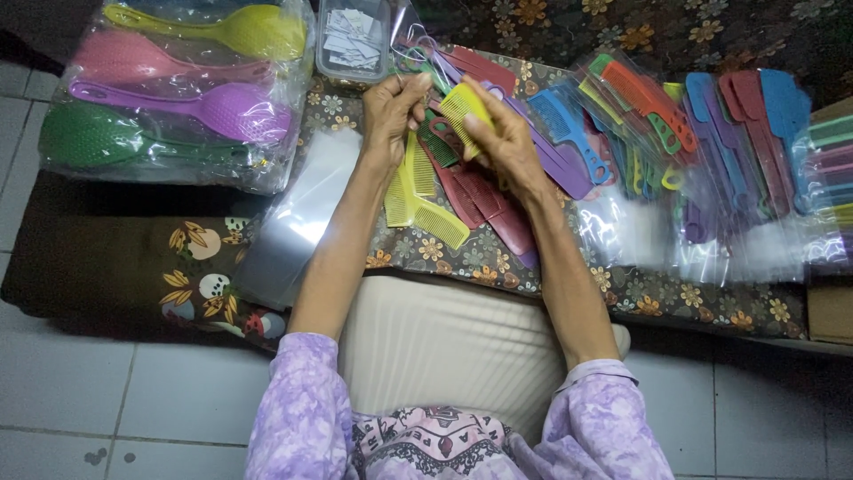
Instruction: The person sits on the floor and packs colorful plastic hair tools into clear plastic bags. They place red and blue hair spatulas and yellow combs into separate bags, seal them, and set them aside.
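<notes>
My right hand (499, 135) grips a yellow-green plastic comb (461, 104) by its back, teeth toward the left. My left hand (389, 114) is raised beside it with fingers pinched together, holding a thin clear plastic bag edge; what it pinches is hard to make out. Below both hands lie loose combs on the floral cloth (462, 258): yellow ones (418, 200) and dark red ones (480, 200). A green comb (442, 142) lies partly under my right hand.
Packed combs in clear sleeves (657, 124), blue, orange, purple, fan out to the right. A bag of large coloured plastic ladles (178, 89) lies at the left. A clear box of paper slips (354, 40) stands behind. A stack of clear bags (298, 222) lies left of my arm.
</notes>
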